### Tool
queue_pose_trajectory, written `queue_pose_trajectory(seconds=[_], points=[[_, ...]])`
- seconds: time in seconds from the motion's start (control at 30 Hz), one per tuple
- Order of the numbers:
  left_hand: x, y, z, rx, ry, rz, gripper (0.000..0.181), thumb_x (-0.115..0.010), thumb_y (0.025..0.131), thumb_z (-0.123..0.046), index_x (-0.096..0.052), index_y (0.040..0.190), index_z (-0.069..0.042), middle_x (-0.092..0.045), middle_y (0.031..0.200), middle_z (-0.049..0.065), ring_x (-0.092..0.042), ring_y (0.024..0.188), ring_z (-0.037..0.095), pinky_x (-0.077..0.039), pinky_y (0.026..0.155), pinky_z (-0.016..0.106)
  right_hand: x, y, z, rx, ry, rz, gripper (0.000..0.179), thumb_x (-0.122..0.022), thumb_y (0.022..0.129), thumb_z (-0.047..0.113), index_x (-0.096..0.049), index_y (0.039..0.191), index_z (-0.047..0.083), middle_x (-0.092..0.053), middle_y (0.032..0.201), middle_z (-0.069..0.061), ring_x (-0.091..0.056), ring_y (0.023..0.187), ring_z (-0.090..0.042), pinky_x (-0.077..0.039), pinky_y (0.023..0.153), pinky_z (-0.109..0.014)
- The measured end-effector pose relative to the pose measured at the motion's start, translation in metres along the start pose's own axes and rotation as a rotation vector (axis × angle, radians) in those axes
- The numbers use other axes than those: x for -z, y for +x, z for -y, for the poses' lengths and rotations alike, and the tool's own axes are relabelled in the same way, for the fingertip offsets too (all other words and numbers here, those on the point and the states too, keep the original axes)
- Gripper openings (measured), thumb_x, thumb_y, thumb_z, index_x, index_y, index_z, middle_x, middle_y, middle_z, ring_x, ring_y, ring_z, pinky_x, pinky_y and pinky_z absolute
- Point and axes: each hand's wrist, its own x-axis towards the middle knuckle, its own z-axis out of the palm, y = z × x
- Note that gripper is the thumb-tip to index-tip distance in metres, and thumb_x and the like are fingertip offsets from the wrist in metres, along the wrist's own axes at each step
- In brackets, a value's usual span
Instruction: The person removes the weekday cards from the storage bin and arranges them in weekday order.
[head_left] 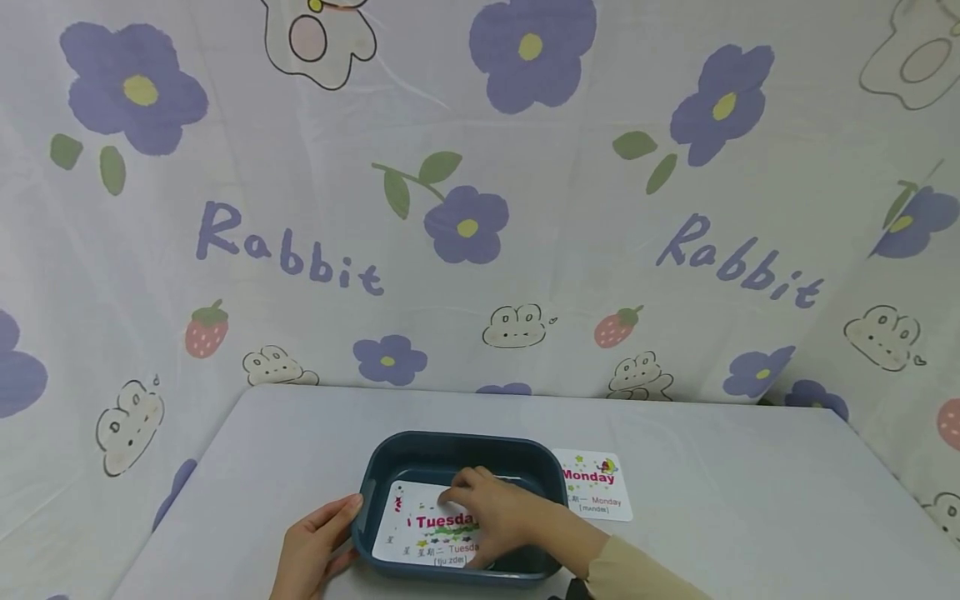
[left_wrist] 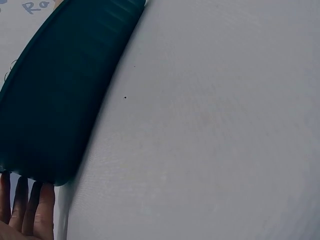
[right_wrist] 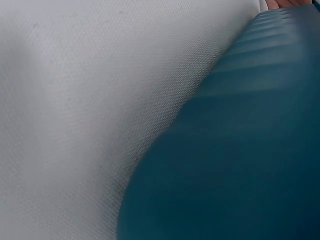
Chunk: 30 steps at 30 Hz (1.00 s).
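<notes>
A dark teal plastic tray [head_left: 457,442] sits on the white table, holding fanned word cards. The top one is a Tuesday card [head_left: 438,546]. My left hand [head_left: 315,542] grips the tray's left end, thumb at the rim and fingers against the outer wall. Those fingers [left_wrist: 46,210] also show in the left wrist view. My right hand [head_left: 502,517] reaches over the tray's right side and grips the Tuesday card across its width; the hand covers the card's right end. Just right of the tray lies a Monday card [head_left: 600,492], partly hidden behind the tray.
The white tabletop [head_left: 735,500] stretches out on both sides of the tray. Behind it hangs a white cloth [head_left: 555,192] printed with purple flowers, rabbits and strawberries. The tray's outer wall [right_wrist: 235,155] fills much of the right wrist view.
</notes>
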Motion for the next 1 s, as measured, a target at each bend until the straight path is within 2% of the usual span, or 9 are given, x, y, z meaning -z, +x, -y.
queue_pose_trajectory(seconds=[0.47,1.0], points=[[-0.003,0.001,0.001,0.009,-0.033,-0.005,0.067,-0.075,0.073,-0.044,-0.059,0.119,0.002,-0.067,0.106,0.011,-0.067,0.084,0.016,-0.056,0.071,0.036,0.005,-0.007,-0.003,-0.007,0.03,-0.033,0.072,-0.079,0.064,0.047,-0.051,0.127,0.026,-0.043,0.127,-0.001,-0.04,0.109,-0.013,-0.048,0.09,-0.029],[-0.003,0.0,0.0,0.014,-0.026,-0.006,0.068,-0.074,0.073,-0.046,-0.059,0.119,0.002,-0.068,0.104,0.011,-0.066,0.082,0.015,-0.056,0.072,0.036,0.037,-0.014,0.002,0.002,-0.012,-0.062,0.073,-0.078,0.062,0.05,-0.051,0.126,0.026,-0.042,0.131,-0.001,-0.04,0.113,-0.015,-0.044,0.097,-0.037]])
